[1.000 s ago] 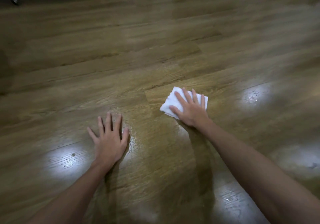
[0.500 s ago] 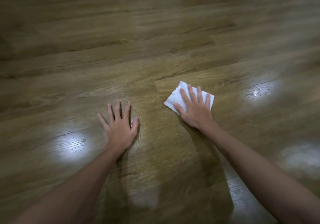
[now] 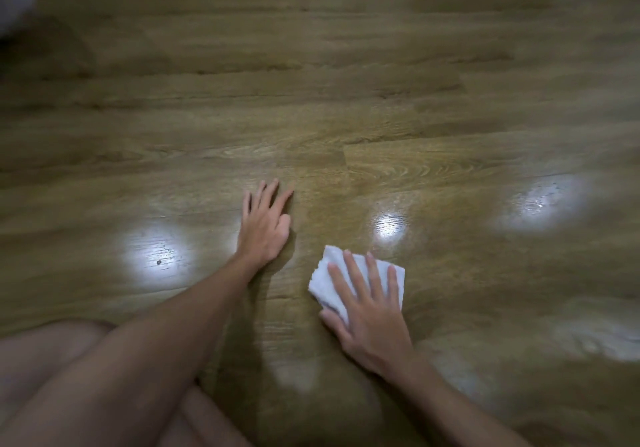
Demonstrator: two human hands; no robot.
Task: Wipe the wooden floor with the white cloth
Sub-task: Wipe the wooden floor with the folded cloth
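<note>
Head view: the white cloth (image 3: 360, 280) is pressed flat by the straight-fingered right hand (image 3: 369, 315); the left hand (image 3: 265, 228) is spread on the wooden floor (image 3: 346, 100), whose bare planks are seen all around.

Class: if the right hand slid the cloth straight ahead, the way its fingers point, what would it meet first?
Likely nothing: ahead of the right hand and cloth lies bare floor, with only a bright light reflection.
</note>
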